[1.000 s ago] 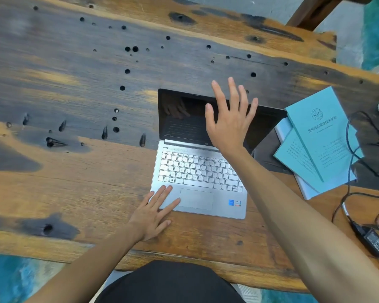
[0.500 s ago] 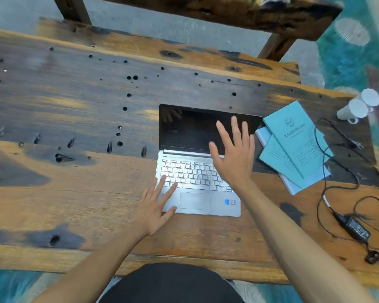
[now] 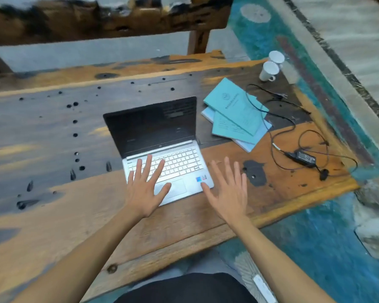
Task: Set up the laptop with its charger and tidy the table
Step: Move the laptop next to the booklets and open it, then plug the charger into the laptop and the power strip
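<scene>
Both hands, left (image 3: 143, 189) and right (image 3: 228, 190), spread, have left the laptop (image 3: 162, 141) lid, open now; charger (image 3: 304, 157) comes next.

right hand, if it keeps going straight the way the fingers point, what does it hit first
Probably bare table first, then the teal booklets beyond. The right hand, open, points up-frame past the laptop corner; its height above the wood is unclear.

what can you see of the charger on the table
The charger is a black power brick lying flat on the wooden table, right of the laptop and not plugged into it. Thin black cables loop loosely from both ends; one crosses the teal booklets, and a plug end lies near the white cups.
</scene>
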Available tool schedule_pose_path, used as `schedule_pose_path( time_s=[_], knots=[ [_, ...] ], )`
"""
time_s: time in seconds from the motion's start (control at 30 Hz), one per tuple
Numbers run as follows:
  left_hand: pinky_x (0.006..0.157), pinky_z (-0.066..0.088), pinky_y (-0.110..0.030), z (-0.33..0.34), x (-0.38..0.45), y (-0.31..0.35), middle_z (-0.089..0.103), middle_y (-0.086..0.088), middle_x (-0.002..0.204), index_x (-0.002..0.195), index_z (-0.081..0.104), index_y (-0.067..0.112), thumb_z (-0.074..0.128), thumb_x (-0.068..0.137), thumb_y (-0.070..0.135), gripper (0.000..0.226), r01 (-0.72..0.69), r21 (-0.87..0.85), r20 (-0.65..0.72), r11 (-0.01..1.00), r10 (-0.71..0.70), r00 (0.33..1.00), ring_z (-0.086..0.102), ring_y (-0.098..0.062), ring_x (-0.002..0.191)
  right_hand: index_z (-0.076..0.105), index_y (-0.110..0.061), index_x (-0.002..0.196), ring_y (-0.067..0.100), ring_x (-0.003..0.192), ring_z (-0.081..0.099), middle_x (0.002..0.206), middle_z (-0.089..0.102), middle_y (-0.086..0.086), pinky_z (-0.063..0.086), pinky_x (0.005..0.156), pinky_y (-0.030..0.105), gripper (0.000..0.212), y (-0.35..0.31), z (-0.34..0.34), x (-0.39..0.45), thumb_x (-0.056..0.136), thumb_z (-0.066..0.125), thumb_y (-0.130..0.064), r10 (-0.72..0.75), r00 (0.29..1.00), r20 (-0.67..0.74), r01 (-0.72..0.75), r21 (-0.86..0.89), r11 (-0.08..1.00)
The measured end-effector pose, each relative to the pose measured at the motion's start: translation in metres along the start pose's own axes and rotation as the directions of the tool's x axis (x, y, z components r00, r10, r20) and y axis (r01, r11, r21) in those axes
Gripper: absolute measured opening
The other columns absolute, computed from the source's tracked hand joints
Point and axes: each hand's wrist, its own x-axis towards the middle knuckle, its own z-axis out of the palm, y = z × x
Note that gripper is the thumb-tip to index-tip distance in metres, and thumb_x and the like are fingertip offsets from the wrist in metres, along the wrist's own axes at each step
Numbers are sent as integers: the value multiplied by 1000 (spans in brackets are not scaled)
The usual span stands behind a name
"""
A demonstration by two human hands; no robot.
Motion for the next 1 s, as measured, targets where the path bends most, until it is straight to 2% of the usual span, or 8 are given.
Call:
schedule_pose_path(
  time_s=[0.2, 0.37, 0.43, 0.6, 1.0],
  knots=[
    [120, -9, -48, 13, -5, 41, -22, 10, 166, 156, -1, 49, 17, 93, 75, 70, -8, 67, -3, 998, 9, 1000, -21, -23, 153, 13, -44, 159, 22, 157, -3, 170, 0, -5, 11, 125, 52, 74, 52, -9, -39, 94, 29, -76, 77, 996, 42, -79, 52, 995],
    [122, -5, -53, 26, -13, 99, -19, 7, 167, 157, 2, 48, 19, 93, 73, 71, 47, 56, -15, 997, -46, 999, -17, -25, 154, 12, -46, 159, 19, 157, -4, 170, -2, -7, 8, 126, 49, 72, 113, -23, -66, 94, 26, -76, 86, 992, 92, -98, 133, 986],
    [122, -4, -54, 32, -19, 126, -19, 6, 167, 157, 2, 46, 20, 93, 72, 72, 34, 45, -36, 998, -32, 999, -18, -25, 154, 9, -48, 158, 17, 157, -6, 170, -4, -8, 7, 126, 48, 71, 139, -30, -77, 95, 24, -76, 82, 993, 85, -95, 159, 983],
    [122, 1, -55, 49, -19, 190, -15, 3, 168, 158, 7, 42, 21, 90, 70, 75, 10, 68, 11, 998, -11, 1000, -14, -28, 155, 6, -49, 158, 16, 156, -7, 169, -6, -10, 3, 126, 44, 70, 202, -47, -95, 95, 20, -77, 159, 984, 84, -174, 223, 959],
    [121, -1, -55, 86, 77, 283, -20, 5, 165, 158, 2, 44, 15, 89, 76, 77, -125, 31, 51, 992, 124, 991, -15, -27, 154, 10, -45, 159, 13, 155, -12, 169, -8, -11, 4, 127, 45, 68, 309, -68, -54, 98, 24, -71, 282, 952, 119, -306, 324, 895]
  ],
)
